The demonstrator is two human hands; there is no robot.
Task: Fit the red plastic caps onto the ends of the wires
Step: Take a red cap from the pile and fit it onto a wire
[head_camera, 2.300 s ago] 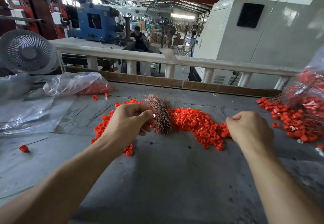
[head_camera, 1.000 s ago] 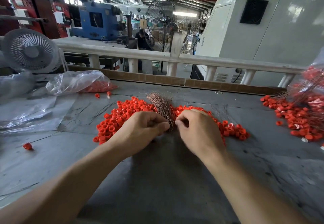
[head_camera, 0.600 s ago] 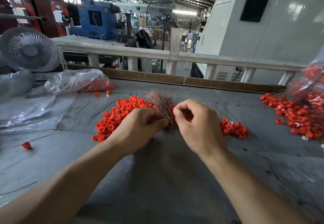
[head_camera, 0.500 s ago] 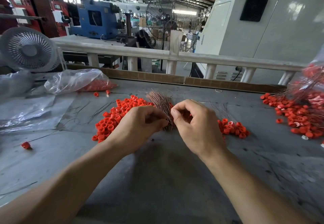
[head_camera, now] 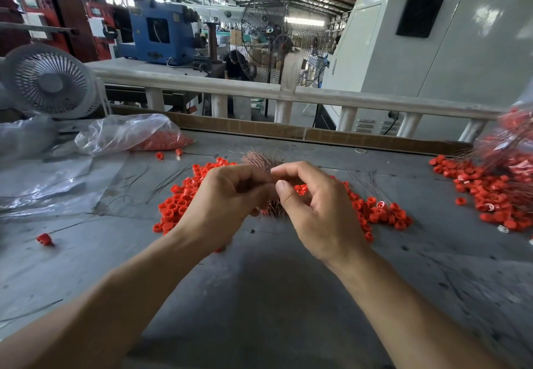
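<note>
A bundle of thin copper wires [head_camera: 259,160] lies on the grey table [head_camera: 259,296] amid a spread of loose red caps [head_camera: 178,204]. More red caps [head_camera: 380,214] lie right of the bundle. My left hand [head_camera: 230,195] and my right hand [head_camera: 314,204] meet fingertip to fingertip just above the bundle. The left hand's curled fingers pinch a wire. The right thumb and forefinger pinch a small red cap against the left fingertips; the fingers mostly hide both.
A heap of capped wires and red caps [head_camera: 490,192] lies at the right edge. A clear bag of caps [head_camera: 129,134] and a white fan [head_camera: 49,80] stand at the back left. One stray cap [head_camera: 43,238] sits at the near left. A cardboard strip and a rail bound the far edge.
My right hand came from the right side to the cap pile beside the bundle, then lifted with its fingertips closing against the left hand's. The left hand stayed at the bundle.
</note>
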